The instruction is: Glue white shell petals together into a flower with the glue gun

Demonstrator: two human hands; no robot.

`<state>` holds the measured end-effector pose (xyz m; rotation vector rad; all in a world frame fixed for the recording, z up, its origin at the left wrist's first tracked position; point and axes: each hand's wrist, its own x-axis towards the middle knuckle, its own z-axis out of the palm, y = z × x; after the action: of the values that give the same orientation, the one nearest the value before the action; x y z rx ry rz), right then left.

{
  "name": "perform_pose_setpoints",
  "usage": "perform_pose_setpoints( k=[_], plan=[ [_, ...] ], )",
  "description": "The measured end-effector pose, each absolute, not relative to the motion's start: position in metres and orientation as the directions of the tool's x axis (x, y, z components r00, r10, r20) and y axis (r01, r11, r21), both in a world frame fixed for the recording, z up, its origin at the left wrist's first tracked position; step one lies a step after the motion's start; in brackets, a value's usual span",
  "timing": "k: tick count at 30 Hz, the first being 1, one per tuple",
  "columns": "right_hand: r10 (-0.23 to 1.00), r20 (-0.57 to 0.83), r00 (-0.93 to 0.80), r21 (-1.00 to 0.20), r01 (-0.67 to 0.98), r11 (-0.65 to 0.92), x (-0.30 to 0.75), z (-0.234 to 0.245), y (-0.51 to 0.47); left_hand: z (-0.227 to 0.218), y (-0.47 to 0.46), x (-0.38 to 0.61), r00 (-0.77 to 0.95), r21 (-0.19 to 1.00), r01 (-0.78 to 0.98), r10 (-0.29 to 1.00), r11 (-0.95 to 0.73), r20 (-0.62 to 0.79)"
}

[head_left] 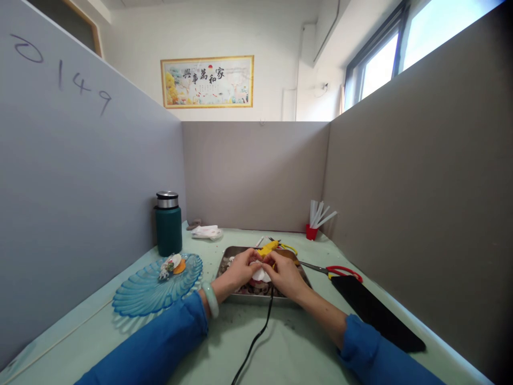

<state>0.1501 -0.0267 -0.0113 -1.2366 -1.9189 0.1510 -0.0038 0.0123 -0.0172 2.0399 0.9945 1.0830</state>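
My left hand (241, 269) and my right hand (285, 274) meet above a metal tray (260, 300), fingertips pinched close together. Between and just below the fingers is a white piece with a scalloped edge (261, 275); both hands seem to have hold of it. Whether a smaller bit is pinched there too is hidden by the fingers. Small mixed pieces cover the tray's bottom. A yellow glue gun (268, 248) rests at the tray's far side, right behind my fingers. From under my hands a black cord (256, 338) runs toward me.
At left are a blue shell-shaped dish (148, 291) with small ornaments and a teal flask (169, 230). Red-handled scissors (344, 271) and a long black object (377, 315) lie right. A red cup (311, 232) holds white sticks. Grey partitions (256, 176) enclose the table.
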Motion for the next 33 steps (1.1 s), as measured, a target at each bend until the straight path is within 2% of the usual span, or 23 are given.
perform_pose_setpoints(
  k=[10, 15, 33],
  plan=[
    [0.797, 0.580, -0.166, -0.482, 0.720, 0.500, 0.1510, -0.0130, -0.0255, -0.0170, 0.0109, -0.0037, 0.411, 0.822, 0.284, 0.837, -0.495, 0.362],
    [0.794, 0.587, -0.156, -0.474, 0.729, 0.494, 0.1510, -0.0140, -0.0245, -0.0143, 0.0084, -0.0045, 0.402, 0.782, 0.301, 0.816, -0.546, 0.415],
    [0.802, 0.575, -0.163, -0.474, 0.732, 0.489, 0.1505, -0.0125, -0.0261, -0.0159, 0.0109, -0.0040, 0.394, 0.789, 0.307, 0.826, -0.531, 0.403]
  ],
)
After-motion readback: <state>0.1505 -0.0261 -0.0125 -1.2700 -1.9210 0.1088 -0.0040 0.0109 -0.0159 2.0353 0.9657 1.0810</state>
